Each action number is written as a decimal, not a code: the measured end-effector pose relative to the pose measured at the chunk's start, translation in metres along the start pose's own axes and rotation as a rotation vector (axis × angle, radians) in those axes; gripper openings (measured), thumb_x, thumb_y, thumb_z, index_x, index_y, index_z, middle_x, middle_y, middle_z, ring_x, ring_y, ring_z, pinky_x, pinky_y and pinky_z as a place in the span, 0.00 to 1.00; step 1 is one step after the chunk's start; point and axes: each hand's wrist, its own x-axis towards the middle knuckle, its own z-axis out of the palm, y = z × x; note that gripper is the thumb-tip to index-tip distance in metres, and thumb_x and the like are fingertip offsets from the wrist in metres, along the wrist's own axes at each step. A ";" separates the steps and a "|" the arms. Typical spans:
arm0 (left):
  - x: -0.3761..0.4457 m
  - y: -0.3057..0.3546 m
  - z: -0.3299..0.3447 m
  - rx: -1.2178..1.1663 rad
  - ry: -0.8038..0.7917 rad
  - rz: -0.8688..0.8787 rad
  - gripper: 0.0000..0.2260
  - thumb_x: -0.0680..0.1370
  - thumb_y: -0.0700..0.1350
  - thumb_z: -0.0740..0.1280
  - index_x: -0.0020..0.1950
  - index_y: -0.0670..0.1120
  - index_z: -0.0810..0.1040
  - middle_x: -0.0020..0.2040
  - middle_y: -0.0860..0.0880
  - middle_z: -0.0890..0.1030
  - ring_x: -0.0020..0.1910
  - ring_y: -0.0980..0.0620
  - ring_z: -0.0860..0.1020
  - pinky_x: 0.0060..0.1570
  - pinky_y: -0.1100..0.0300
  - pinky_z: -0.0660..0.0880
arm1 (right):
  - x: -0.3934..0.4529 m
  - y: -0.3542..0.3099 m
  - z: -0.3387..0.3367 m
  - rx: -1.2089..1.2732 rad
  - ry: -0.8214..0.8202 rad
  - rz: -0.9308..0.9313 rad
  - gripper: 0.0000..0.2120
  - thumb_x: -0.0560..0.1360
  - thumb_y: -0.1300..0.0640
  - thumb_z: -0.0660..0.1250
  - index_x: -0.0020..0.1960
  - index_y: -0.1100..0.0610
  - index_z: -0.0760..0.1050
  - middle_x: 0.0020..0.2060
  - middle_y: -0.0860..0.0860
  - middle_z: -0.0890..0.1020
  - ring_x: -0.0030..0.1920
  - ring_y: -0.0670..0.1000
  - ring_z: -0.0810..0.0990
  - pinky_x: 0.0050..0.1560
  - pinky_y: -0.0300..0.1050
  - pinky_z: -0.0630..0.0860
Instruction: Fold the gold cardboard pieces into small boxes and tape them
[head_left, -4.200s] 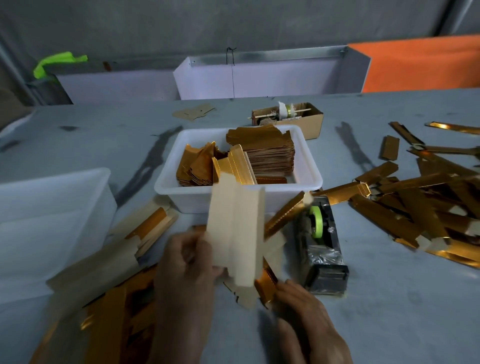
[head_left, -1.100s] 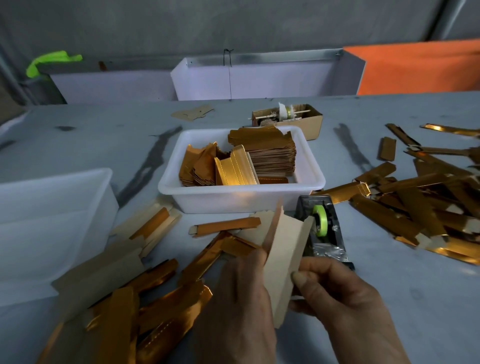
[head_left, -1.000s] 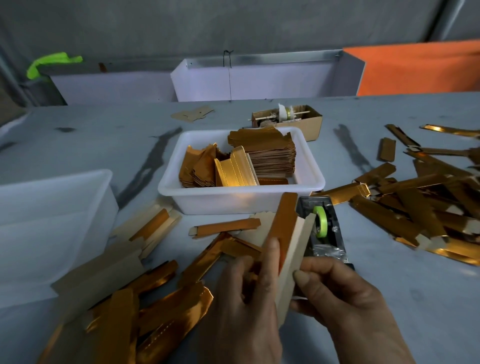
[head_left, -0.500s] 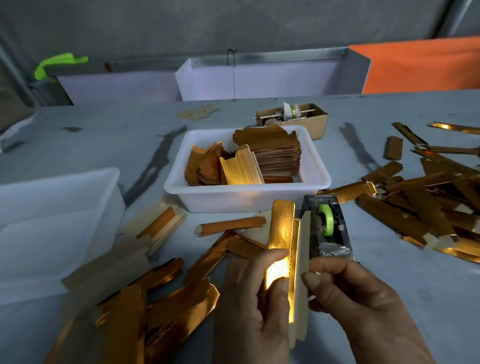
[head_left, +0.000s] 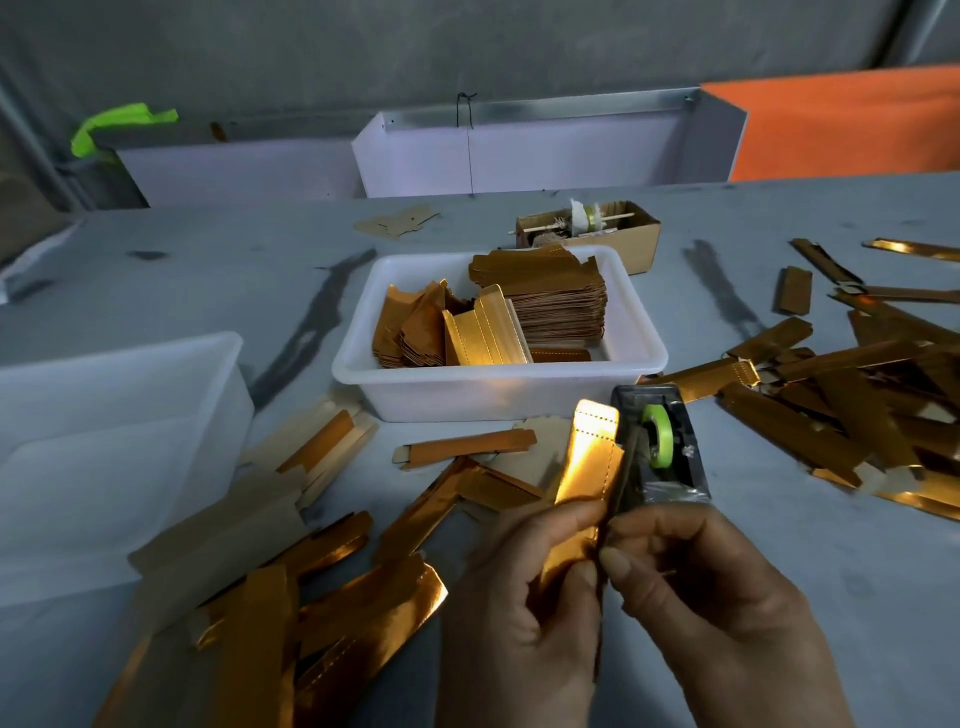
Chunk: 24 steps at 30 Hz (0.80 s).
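A folded gold cardboard piece (head_left: 589, 457) stands nearly upright in front of me, its shiny gold face toward the camera. My left hand (head_left: 519, 613) grips its lower part with curled fingers and thumb. My right hand (head_left: 717, 597) pinches its right edge from the side. Just behind it sits a black tape dispenser (head_left: 662, 452) with a green tape roll (head_left: 657, 434). A white tray (head_left: 498, 392) behind that holds stacks of flat gold blanks (head_left: 545, 301).
Loose gold pieces lie at the lower left (head_left: 332, 613) and in a heap on the right (head_left: 852, 410). A translucent plastic bin (head_left: 114, 447) stands at the left. A small cardboard box (head_left: 597, 228) with a spool sits behind the tray.
The cardboard piece has been folded from an open flat blank into a narrow strip, gold side out. Both hands closed in on it near the tape dispenser.
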 end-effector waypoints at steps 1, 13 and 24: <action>0.000 -0.001 0.000 -0.032 -0.008 -0.024 0.19 0.73 0.36 0.71 0.52 0.62 0.80 0.53 0.64 0.79 0.55 0.60 0.78 0.51 0.63 0.77 | -0.001 0.001 0.000 -0.068 0.019 -0.050 0.11 0.60 0.58 0.72 0.40 0.46 0.80 0.33 0.51 0.82 0.33 0.45 0.80 0.33 0.37 0.77; 0.002 0.013 0.002 -0.118 -0.101 -0.031 0.21 0.75 0.35 0.68 0.54 0.63 0.77 0.53 0.58 0.81 0.55 0.60 0.79 0.53 0.60 0.78 | -0.005 -0.002 -0.006 -0.797 0.128 -0.596 0.11 0.71 0.59 0.72 0.53 0.51 0.78 0.39 0.44 0.80 0.41 0.44 0.76 0.46 0.23 0.69; 0.008 0.009 -0.008 -0.343 -0.160 -0.216 0.10 0.72 0.43 0.73 0.49 0.55 0.80 0.46 0.52 0.85 0.48 0.55 0.83 0.48 0.57 0.78 | -0.001 -0.005 -0.013 -0.064 -0.189 -0.010 0.19 0.69 0.37 0.63 0.56 0.43 0.78 0.49 0.41 0.84 0.54 0.38 0.79 0.55 0.37 0.72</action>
